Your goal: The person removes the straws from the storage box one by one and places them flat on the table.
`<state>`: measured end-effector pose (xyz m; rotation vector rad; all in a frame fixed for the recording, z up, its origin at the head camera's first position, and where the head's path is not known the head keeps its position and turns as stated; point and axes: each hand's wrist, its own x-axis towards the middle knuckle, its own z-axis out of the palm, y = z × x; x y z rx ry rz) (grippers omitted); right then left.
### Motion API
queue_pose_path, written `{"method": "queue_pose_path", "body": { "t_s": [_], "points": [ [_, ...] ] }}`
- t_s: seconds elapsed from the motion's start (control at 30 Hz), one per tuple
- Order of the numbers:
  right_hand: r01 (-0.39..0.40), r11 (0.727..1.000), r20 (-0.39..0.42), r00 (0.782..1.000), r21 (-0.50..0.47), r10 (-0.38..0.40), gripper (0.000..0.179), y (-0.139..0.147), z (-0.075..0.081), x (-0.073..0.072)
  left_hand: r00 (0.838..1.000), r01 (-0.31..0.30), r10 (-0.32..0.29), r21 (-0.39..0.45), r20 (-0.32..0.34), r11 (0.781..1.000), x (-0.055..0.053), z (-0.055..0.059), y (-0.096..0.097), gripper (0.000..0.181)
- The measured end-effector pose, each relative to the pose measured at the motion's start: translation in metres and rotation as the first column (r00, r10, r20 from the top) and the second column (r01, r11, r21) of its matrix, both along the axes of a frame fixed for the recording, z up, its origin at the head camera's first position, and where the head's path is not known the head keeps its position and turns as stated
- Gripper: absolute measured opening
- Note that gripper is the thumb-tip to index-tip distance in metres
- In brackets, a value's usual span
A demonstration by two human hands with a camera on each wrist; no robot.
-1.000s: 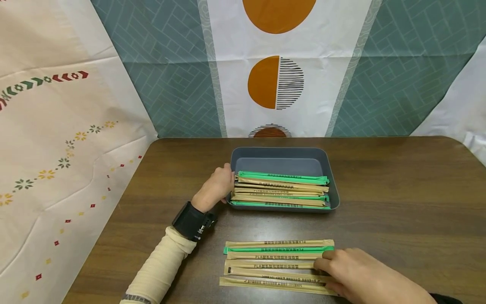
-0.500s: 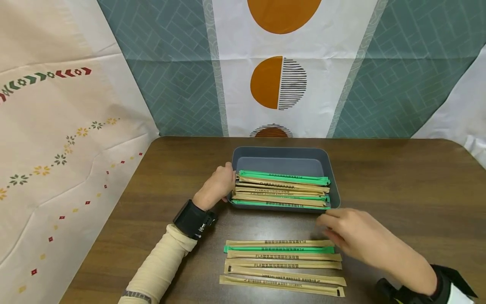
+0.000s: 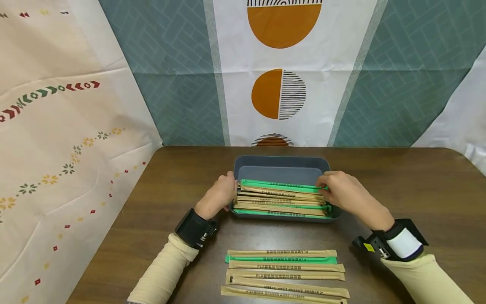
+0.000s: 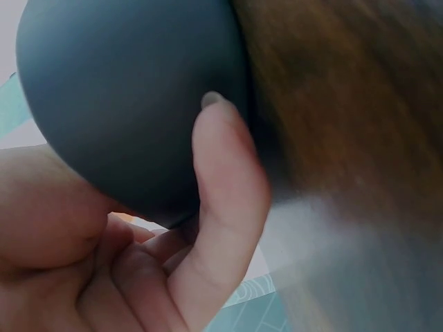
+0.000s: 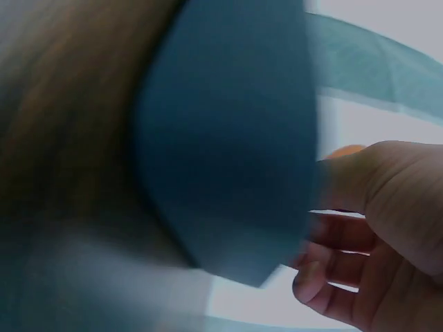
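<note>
A dark grey rectangular tray (image 3: pixel 279 172) holds several paper-wrapped straws, tan and green, lying side by side in its near part. My left hand (image 3: pixel 217 195) grips the tray's left end; the left wrist view shows fingers curled round the grey wall (image 4: pixel 131 104). My right hand (image 3: pixel 347 192) is over the tray's right end, fingertips at the end of the rearmost green wrapped straw (image 3: pixel 279 185). In the right wrist view the tray wall (image 5: pixel 228 138) hides the fingertips, so I cannot tell whether they pinch the straw.
On the table in front of the tray lies a row of wrapped straws, several tan ones (image 3: pixel 286 267) and one green one (image 3: pixel 281 259). The brown wooden table (image 3: pixel 398 181) reaches a patterned cloth (image 3: pixel 190 105) behind and another at the left.
My right hand has left the row of straws on the table and moved up to the tray's right end. The left hand keeps its grip on the tray.
</note>
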<state>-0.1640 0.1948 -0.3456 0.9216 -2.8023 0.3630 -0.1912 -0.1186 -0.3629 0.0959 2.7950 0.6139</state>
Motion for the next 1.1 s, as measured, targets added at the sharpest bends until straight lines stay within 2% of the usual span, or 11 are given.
{"method": "queue_pose_path", "body": {
  "t_s": [0.1,0.23,0.4,0.53,0.77,0.93,1.1],
  "points": [
    [-0.015,0.999,0.011,1.000,0.033,0.015,0.012,-0.001,-0.009,-0.008,1.000,-0.005,0.005,-0.004,-0.001,1.000,-0.001,0.001,-0.001,0.037],
    [-0.035,0.998,-0.008,0.999,0.057,0.035,0.013,0.000,-0.016,-0.009,1.000,-0.011,0.011,0.002,0.003,1.000,0.001,0.000,0.000,0.038],
    [-0.047,0.998,-0.010,0.999,0.039,0.047,0.017,0.001,-0.017,-0.010,1.000,-0.009,0.009,-0.002,0.002,1.000,0.000,0.000,0.001,0.039],
    [-0.066,0.998,-0.015,0.998,-0.002,0.066,0.018,0.002,-0.017,-0.009,1.000,-0.016,0.016,-0.004,0.006,1.000,-0.002,0.000,0.000,0.039],
    [-0.075,0.992,-0.097,0.993,-0.098,0.065,0.014,0.005,-0.010,-0.005,1.000,-0.005,0.005,0.000,-0.014,1.000,-0.003,0.002,0.002,0.035],
    [-0.115,0.985,-0.153,0.984,-0.129,0.095,0.015,0.008,0.000,0.009,1.000,0.009,-0.009,-0.002,-0.009,1.000,0.000,0.001,0.001,0.035],
    [-0.172,0.973,-0.205,0.969,-0.154,0.139,0.020,0.007,0.015,0.038,1.000,0.007,-0.007,0.014,-0.006,1.000,0.001,0.002,0.000,0.035]
  ]
}}
